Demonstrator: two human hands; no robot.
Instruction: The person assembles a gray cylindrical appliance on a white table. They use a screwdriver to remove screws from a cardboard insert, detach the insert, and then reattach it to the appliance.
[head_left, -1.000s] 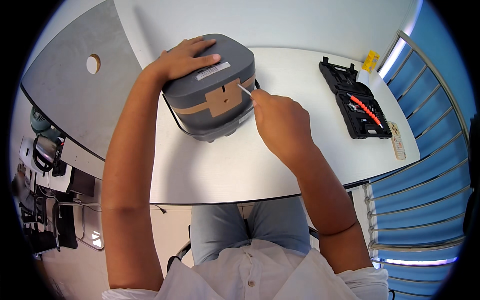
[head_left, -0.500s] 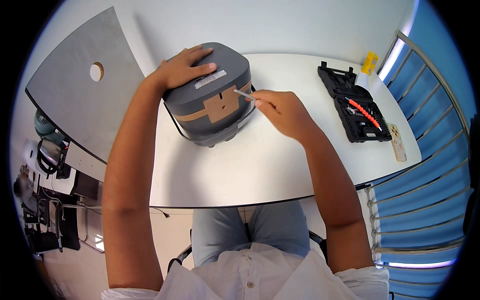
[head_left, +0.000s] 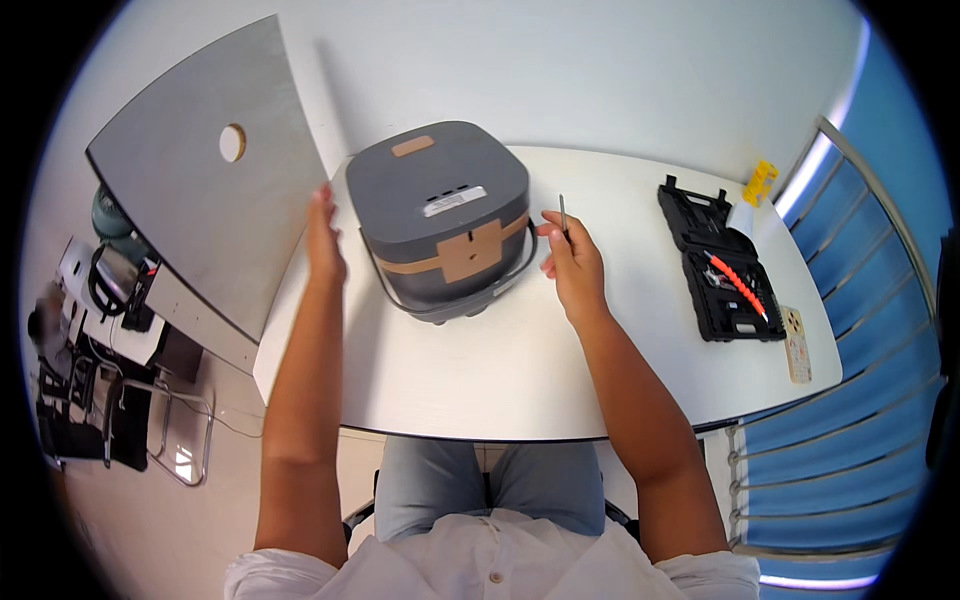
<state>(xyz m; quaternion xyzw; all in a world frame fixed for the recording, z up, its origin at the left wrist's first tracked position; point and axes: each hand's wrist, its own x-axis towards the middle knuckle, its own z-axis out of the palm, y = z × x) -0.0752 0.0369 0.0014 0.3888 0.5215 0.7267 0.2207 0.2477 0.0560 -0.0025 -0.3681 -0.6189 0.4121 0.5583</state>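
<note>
A dark grey rice cooker (head_left: 420,190) with a tan front panel and a carrying handle stands on the white table, its lid closed. Just left of it, my left hand (head_left: 324,235) hovers edge-on with its fingers stretched out, apart from the cooker and holding nothing. To the cooker's right, my right hand (head_left: 575,265) grips a small screwdriver (head_left: 562,212), whose thin metal shaft points up, clear of the cooker. Most of its handle is hidden inside my fingers.
An open black tool case (head_left: 735,320) lies at the right with a red flexible shaft (head_left: 735,284) across it. Beside it are a remote control (head_left: 796,345) and a yellow object (head_left: 760,184). A grey panel (head_left: 200,120) rises at left; metal railing (head_left: 885,230) runs along the right.
My left hand has come off the cooker's lid to its left side. My right hand has drawn the screwdriver back from the front panel and turned it upright. The view has shifted.
</note>
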